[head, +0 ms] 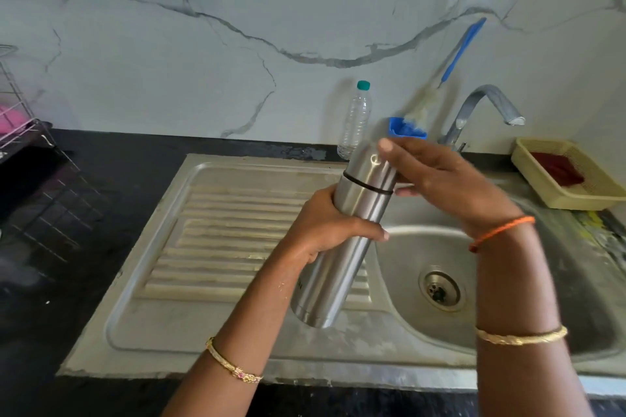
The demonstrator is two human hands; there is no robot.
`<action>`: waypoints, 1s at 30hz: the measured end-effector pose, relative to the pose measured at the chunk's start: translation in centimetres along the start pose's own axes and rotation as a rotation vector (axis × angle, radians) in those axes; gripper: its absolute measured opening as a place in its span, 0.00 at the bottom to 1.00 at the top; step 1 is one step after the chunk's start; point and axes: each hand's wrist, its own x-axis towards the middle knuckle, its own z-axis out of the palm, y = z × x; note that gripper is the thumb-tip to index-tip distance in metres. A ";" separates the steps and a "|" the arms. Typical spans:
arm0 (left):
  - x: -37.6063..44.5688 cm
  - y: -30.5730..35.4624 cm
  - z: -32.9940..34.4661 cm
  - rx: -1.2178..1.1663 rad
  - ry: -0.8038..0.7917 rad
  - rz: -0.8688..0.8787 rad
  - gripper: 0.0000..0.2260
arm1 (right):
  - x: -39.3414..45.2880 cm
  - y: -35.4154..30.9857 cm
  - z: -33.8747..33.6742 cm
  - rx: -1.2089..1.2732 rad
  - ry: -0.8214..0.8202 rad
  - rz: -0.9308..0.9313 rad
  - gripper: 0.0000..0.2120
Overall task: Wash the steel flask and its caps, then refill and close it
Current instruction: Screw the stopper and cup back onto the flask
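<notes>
Steel flask (342,240) held tilted above the sink's drainboard (216,230), base low, outer cap (372,166) pointing toward the tap (487,105). Left hand (325,223) wraps the body just below the black seam ring, fingers curled round it. Right hand (437,179) cups the outer cap, fingers loosely bent on it; pinch or palm contact cannot be told. Risks: smooth, possibly wet steel may slip through the single supporting grip and drop onto the drainboard; a freed cap may roll into the sink basin (440,284).

Tall steel flask (342,247) — capped, tilted — above the drainboard (210,234)
</notes>
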 end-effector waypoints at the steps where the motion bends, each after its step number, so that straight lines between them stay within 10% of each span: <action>1: -0.1 0.0 -0.2 0.006 -0.014 0.003 0.23 | -0.3 0.1 -1.1 -0.002 0.053 -0.030 0.18; 4: -0.3 0.4 -0.9 -0.019 -0.080 0.003 0.22 | 0.2 1.0 -3.1 0.243 0.131 -0.127 0.11; 8: -0.4 0.8 -1.3 -0.032 -0.305 -0.004 0.25 | 3.0 2.5 -1.2 0.429 -0.338 -0.188 0.42; 11: -0.6 0.7 -1.0 -0.045 -0.436 0.008 0.24 | 4.0 3.1 1.2 0.631 -0.564 -0.272 0.40; 15: -0.6 0.6 -0.3 -0.019 -0.160 -0.027 0.24 | 3.7 2.0 2.8 0.679 -0.096 -0.061 0.15; 19: -0.3 0.3 0.2 0.063 0.056 -0.001 0.24 | 2.6 0.7 4.1 0.319 0.297 0.112 0.16; 30: -1.2 1.8 -1.3 -0.045 -0.567 0.064 0.25 | 2.1 2.2 1.2 0.773 -0.441 -0.326 0.34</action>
